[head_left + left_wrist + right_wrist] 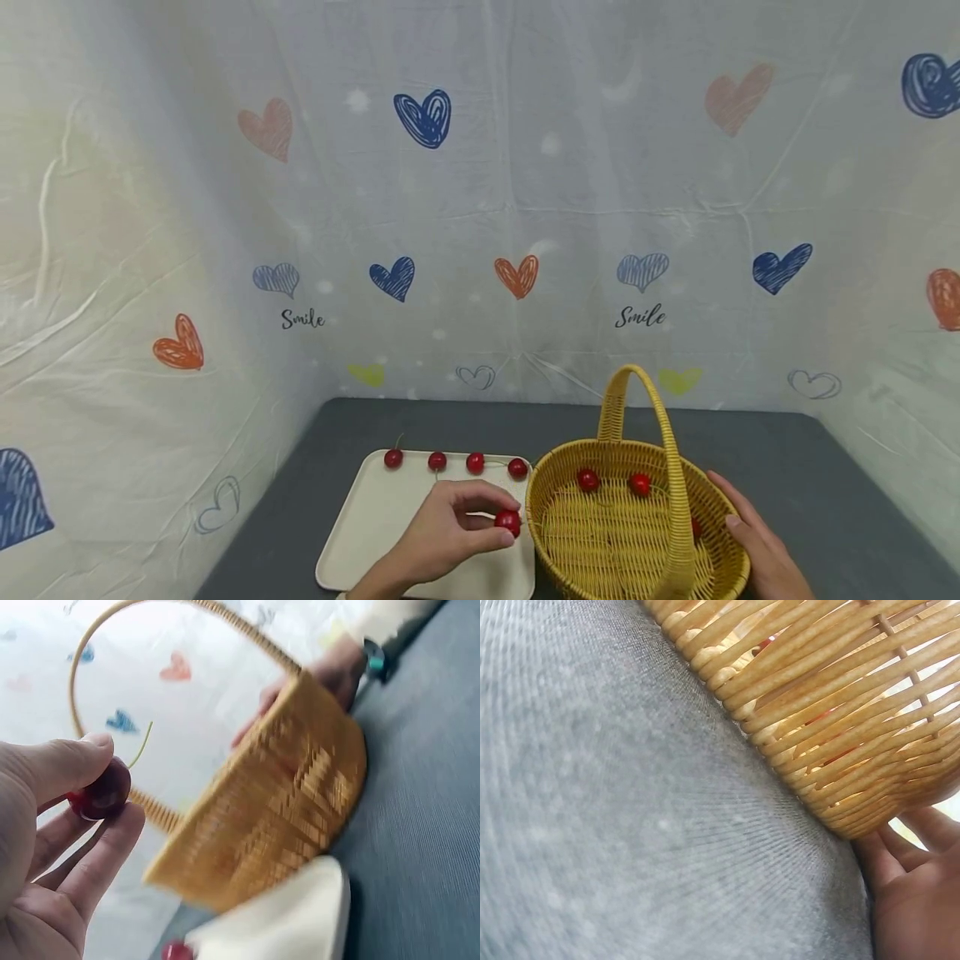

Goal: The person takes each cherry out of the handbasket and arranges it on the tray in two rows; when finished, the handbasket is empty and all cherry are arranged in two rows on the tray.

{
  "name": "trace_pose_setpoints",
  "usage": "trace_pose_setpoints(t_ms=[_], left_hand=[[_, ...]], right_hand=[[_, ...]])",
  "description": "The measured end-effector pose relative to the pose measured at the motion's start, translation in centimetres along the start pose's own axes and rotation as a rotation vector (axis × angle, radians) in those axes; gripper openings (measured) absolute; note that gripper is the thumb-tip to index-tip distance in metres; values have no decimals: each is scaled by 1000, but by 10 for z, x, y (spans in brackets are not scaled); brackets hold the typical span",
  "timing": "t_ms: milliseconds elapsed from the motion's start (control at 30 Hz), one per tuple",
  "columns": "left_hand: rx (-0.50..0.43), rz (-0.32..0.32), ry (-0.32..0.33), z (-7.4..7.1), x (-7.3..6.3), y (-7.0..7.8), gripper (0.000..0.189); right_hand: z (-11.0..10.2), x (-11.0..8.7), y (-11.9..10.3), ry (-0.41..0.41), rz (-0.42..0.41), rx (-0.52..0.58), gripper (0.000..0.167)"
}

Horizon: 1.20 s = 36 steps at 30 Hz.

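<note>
My left hand (446,533) pinches a dark red cherry (507,522) between thumb and fingertips, above the right part of a cream tray (360,533). In the left wrist view the cherry's thin green stem (142,744) points up. To the right stands a yellow wicker basket (555,558) with a tall arched handle; red cherries (588,480) lie inside it, one partly behind the handle. My right hand (765,542) rests on the basket's right side, straight fingers along the outer wall and thumb at the rim. In the right wrist view its fingers (881,862) touch the wickerwork.
Several cherries (437,461) with stems lie in a row along the tray's far edge. Tray and basket stand side by side on a dark grey table (450,418). A pale curtain (480,167) printed with hearts hangs behind the table and on both sides.
</note>
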<state>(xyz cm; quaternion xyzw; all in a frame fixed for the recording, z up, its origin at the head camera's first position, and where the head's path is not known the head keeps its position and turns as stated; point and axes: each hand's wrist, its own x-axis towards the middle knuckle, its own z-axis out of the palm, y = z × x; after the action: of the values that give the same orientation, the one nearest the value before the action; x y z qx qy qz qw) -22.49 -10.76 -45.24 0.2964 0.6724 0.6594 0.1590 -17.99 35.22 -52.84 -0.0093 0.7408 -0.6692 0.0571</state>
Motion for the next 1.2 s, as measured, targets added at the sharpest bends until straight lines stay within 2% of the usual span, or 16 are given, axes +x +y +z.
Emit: trace_pose_setpoints(t_ms=[267, 367, 467, 567, 733, 900, 1033, 1200], left_hand=[[121, -76, 178, -44, -37, -9, 43], [144, -104, 227, -54, -44, -15, 44], [158, -119, 254, -58, -45, -21, 43], [208, -108, 281, -58, -41, -28, 39], [379, -64, 310, -51, -28, -41, 29], [481, -28, 245, -39, -10, -54, 27], [559, 15, 211, -31, 2, -65, 26], [614, 37, 195, -23, 14, -71, 25]], right_hand=[[-5, 1, 3, 4, 0, -7, 67], [-6, 1, 5, -4, -12, 6, 67], [-8, 1, 6, -27, -33, 31, 66], [-9, 1, 7, -45, -39, 46, 66], [-10, 2, 8, -78, -11, 80, 66], [-10, 1, 8, -116, -22, 105, 66], [-7, 1, 6, -84, -30, 76, 67], [-4, 0, 3, -68, -30, 59, 68]])
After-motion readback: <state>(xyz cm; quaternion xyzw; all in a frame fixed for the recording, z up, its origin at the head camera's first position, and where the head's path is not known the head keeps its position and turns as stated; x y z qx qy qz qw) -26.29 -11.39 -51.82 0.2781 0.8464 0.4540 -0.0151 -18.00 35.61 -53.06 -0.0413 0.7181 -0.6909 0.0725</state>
